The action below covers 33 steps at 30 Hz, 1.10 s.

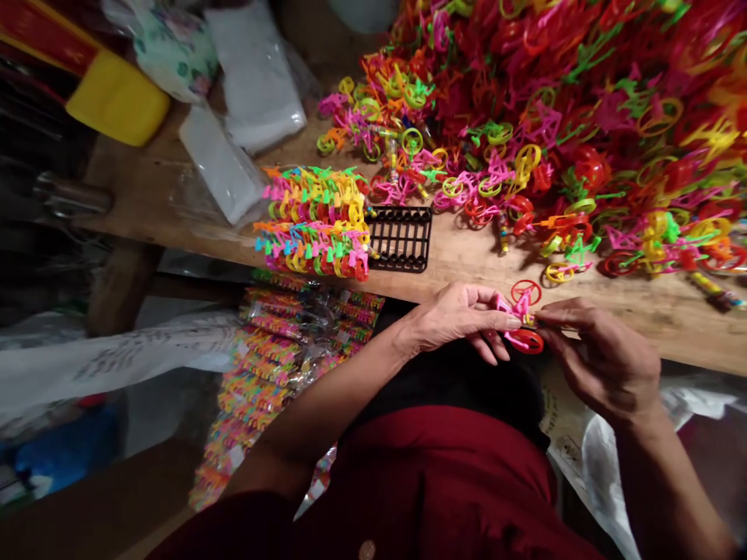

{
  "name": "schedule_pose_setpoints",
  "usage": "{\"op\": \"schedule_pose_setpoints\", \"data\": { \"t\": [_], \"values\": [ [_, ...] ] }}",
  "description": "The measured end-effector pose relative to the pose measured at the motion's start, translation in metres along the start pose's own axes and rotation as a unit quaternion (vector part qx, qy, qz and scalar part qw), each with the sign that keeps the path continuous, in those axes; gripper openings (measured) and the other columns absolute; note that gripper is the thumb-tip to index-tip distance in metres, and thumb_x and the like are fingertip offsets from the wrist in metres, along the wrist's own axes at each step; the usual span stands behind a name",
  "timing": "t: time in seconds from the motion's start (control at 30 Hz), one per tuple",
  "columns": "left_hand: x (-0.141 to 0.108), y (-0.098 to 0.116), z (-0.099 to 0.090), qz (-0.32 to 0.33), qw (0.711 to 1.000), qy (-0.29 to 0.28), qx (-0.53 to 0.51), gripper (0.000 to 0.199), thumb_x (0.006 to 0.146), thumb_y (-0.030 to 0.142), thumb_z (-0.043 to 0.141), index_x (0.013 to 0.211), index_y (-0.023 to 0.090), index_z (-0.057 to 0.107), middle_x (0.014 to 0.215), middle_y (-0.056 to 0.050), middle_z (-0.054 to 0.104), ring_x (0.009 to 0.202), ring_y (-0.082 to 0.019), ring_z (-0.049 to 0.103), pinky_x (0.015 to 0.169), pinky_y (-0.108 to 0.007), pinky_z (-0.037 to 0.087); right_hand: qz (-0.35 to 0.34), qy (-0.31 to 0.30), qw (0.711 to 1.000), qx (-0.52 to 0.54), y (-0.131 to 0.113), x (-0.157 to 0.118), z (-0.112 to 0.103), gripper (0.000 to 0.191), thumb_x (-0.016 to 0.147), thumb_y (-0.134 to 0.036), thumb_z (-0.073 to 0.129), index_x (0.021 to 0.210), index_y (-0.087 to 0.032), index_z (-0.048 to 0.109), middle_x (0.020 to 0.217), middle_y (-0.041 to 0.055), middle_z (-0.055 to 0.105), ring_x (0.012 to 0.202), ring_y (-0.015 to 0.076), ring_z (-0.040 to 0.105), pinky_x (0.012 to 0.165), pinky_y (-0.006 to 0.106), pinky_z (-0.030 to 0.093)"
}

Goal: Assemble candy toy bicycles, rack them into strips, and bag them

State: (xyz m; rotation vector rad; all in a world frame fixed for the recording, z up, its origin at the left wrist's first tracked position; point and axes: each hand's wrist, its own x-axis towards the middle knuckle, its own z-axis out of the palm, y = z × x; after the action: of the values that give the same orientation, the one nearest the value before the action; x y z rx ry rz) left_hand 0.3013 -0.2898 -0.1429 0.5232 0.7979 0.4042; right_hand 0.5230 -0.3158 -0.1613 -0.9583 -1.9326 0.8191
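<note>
My left hand (461, 319) is closed on a small plastic toy bicycle (525, 299) with a pink frame and red wheels, just off the table's front edge. My right hand (607, 354) pinches the end of a small yellowish tube (529, 320) at the bicycle's frame; fingertips hide most of the tube. To the left on the table stands a black plastic rack (402, 239). Rows of colourful toy bicycles (315, 225) fill its left part, while slots show bare at its right end.
A large heap of loose toy bicycles (525, 101) covers the table's back and right, with a few wrapped tubes (715, 289) among them. Clear plastic bags (257, 85) lie at back left. Packed sheets of toys (257, 365) hang below the wooden table's (461, 264) edge.
</note>
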Motion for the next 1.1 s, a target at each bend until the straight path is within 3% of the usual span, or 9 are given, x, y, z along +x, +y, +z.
{"op": "schedule_pose_setpoints", "data": {
  "t": [0.1,0.2,0.3,0.37,0.5,0.67,0.87,0.97,1.1],
  "values": [
    [-0.003,0.006,0.0,0.027,0.998,0.018,0.053,0.051,0.072,0.051,0.088,0.094,0.011,0.065,0.084,-0.009,0.076,0.063,-0.016,0.074,0.056,-0.024,0.06,-0.043,0.008,0.987,-0.156,-0.005,0.002,0.003,0.029,0.09,-0.01,0.068,0.118,-0.019,0.064,0.095,0.0062,0.074,0.084,0.0184,0.069,0.073,0.031,0.052],
    [-0.009,0.011,-0.003,0.038,0.996,0.044,0.063,0.059,0.076,0.061,0.08,0.101,0.009,0.067,0.09,-0.014,0.077,0.065,-0.017,0.074,0.055,-0.025,0.06,-0.091,-0.006,0.948,-0.305,-0.006,0.006,0.006,0.03,0.091,-0.015,0.069,0.12,-0.018,0.063,0.097,0.0078,0.076,0.087,0.0231,0.066,0.079,0.038,0.048],
    [-0.019,0.014,-0.004,0.041,0.993,0.092,0.065,0.066,0.081,0.072,0.068,0.099,0.008,0.065,0.093,-0.018,0.076,0.064,-0.019,0.074,0.054,-0.027,0.059,-0.084,0.005,0.932,-0.352,-0.004,0.01,0.014,0.029,0.091,-0.016,0.069,0.119,-0.021,0.065,0.107,0.0083,0.075,0.094,0.0254,0.065,0.083,0.04,0.045],
    [-0.026,0.012,-0.003,0.051,0.989,0.125,0.066,0.073,0.08,0.08,0.062,0.1,0.01,0.063,0.098,-0.019,0.075,0.064,-0.02,0.074,0.052,-0.028,0.059,-0.054,0.034,0.947,-0.316,-0.004,0.013,0.023,0.023,0.092,-0.017,0.066,0.115,-0.021,0.066,0.103,0.0082,0.074,0.09,0.0231,0.065,0.078,0.036,0.046],
    [-0.03,0.002,0.0,0.1,0.976,0.169,0.091,0.077,0.067,0.073,0.08,0.109,0.012,0.062,0.101,-0.013,0.072,0.067,-0.016,0.071,0.053,-0.025,0.059,0.02,0.095,0.973,-0.209,-0.009,0.018,0.045,0.012,0.093,-0.021,0.065,0.105,-0.021,0.065,0.09,0.0053,0.07,0.072,0.0163,0.063,0.065,0.03,0.046],
    [-0.032,0.003,-0.003,0.158,0.927,0.218,0.26,0.049,0.085,0.056,0.073,0.107,0.013,0.069,0.086,-0.005,0.07,0.07,-0.012,0.067,0.059,-0.02,0.054,0.157,0.096,0.98,-0.07,-0.009,0.019,0.057,0.014,0.091,-0.034,0.069,0.099,-0.022,0.068,0.061,-0.0052,0.054,0.047,0.01,0.044,0.047,0.026,0.036],
    [-0.044,0.029,-0.006,0.161,0.876,0.179,0.419,0.03,0.091,0.042,0.07,0.101,0.014,0.072,0.081,0.0,0.068,0.069,-0.01,0.06,0.066,-0.02,0.045,0.29,-0.004,0.919,0.265,-0.007,0.011,0.042,0.027,0.083,-0.041,0.079,0.103,-0.025,0.077,0.09,0.0022,0.077,0.077,0.0175,0.072,0.072,0.03,0.06],
    [-0.045,0.031,-0.006,0.173,0.872,0.139,0.436,0.029,0.092,0.042,0.069,0.099,0.014,0.072,0.082,-0.001,0.068,0.07,-0.01,0.058,0.068,-0.02,0.044,0.284,-0.022,0.913,0.291,-0.012,0.005,0.039,0.023,0.081,-0.041,0.082,0.099,-0.026,0.079,0.089,0.0019,0.079,0.08,0.0187,0.074,0.073,0.029,0.062],
    [-0.051,0.026,-0.002,0.185,0.863,0.127,0.452,0.032,0.094,0.041,0.067,0.109,0.013,0.073,0.094,-0.005,0.072,0.076,-0.012,0.061,0.073,-0.022,0.048,0.178,-0.013,0.964,0.198,-0.018,0.0,0.042,0.02,0.085,-0.037,0.078,0.101,-0.025,0.077,0.092,0.0022,0.079,0.075,0.0168,0.073,0.065,0.024,0.059]
  ]
}}
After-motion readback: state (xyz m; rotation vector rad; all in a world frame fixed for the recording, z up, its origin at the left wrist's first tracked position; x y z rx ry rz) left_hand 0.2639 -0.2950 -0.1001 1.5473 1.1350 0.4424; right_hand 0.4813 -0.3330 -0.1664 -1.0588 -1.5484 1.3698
